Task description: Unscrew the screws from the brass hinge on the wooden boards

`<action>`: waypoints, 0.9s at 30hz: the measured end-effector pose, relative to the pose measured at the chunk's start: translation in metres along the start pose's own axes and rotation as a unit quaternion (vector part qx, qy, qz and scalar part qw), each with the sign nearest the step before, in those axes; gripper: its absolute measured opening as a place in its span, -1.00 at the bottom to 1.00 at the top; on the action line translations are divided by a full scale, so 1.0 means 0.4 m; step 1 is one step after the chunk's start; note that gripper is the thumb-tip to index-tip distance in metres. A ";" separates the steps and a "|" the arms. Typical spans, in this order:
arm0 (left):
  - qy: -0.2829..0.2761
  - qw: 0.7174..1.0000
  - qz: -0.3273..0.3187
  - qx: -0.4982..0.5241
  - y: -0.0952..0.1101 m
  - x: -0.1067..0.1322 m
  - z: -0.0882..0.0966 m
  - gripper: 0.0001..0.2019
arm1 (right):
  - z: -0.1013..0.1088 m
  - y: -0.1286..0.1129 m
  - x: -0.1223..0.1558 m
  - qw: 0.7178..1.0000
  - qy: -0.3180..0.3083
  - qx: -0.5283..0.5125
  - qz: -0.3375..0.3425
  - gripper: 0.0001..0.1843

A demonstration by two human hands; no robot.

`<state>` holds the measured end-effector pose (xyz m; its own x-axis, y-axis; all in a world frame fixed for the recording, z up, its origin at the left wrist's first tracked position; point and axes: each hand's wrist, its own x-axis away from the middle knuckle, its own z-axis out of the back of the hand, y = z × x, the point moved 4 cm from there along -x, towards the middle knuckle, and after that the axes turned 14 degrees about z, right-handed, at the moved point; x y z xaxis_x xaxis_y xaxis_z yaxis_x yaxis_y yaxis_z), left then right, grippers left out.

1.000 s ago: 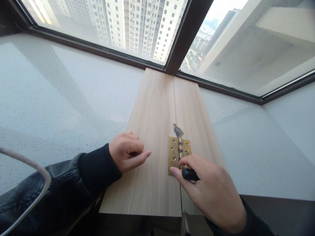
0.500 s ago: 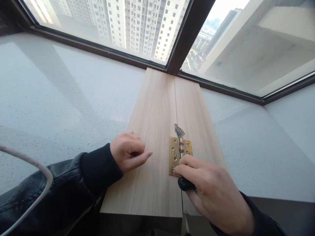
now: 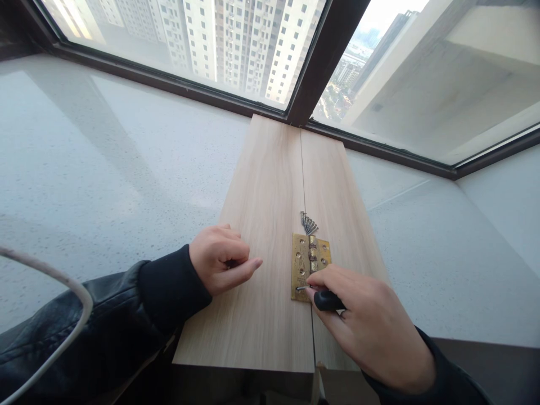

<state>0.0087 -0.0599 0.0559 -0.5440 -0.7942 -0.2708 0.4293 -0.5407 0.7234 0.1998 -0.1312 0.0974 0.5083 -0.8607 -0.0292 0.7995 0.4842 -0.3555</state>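
A brass butt hinge (image 3: 297, 264) lies open across the seam between two pale wooden boards (image 3: 261, 225). My right hand (image 3: 367, 320) pinches a small screw (image 3: 302, 288) between thumb and fingers, its tip at the lower-left hole of the hinge. In the same hand is tucked a screwdriver (image 3: 328, 301); only the end of its black handle shows, the rest being hidden by the palm. Several loose screws (image 3: 309, 223) lie fanned out just beyond the hinge. My left hand (image 3: 223, 259) rests on the left board, fingers curled, thumb stretched toward the hinge, nothing visible in it.
The boards span a white speckled sill (image 3: 169, 146) and reach the dark window frame (image 3: 297, 112). A pale cable (image 3: 80, 304) loops over my left sleeve. The boards' front edge (image 3: 248, 368) overhangs a dark gap below.
My right hand has shifted slightly right and turned, so the screw at the lower-left hole shows more clearly and the black handle points more sideways. The left hand keeps its place.
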 end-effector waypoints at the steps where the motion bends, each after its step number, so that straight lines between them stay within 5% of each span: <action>1: 0.000 1.000 -0.001 0.000 0.000 0.000 0.000 -0.57 | 0.002 -0.004 0.000 1.000 0.006 -0.007 0.013 -0.82; 7: 0.001 1.000 -0.003 -0.006 0.000 0.000 0.000 -0.57 | 0.044 0.009 -0.005 0.996 0.060 -0.041 0.044 -0.85; 13: 0.007 1.000 0.002 0.012 -0.001 -0.001 -0.002 -0.57 | 0.115 0.124 -0.095 0.996 0.079 -0.022 -0.026 -0.84; 20: 0.003 1.000 0.004 0.020 -0.001 -0.001 -0.002 -0.57 | 0.091 0.199 -0.239 0.999 0.010 -0.031 -0.042 -0.84; 27: 0.003 1.000 0.006 0.027 -0.002 0.000 -0.003 -0.57 | 0.062 0.199 -0.264 0.998 -0.004 -0.046 -0.041 -0.81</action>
<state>0.0091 -0.0598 0.0548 -0.5350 -0.8023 -0.2647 0.3959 -0.5148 0.7604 0.2177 0.0023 0.0955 0.4454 -0.8953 0.0108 0.8056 0.3954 -0.4413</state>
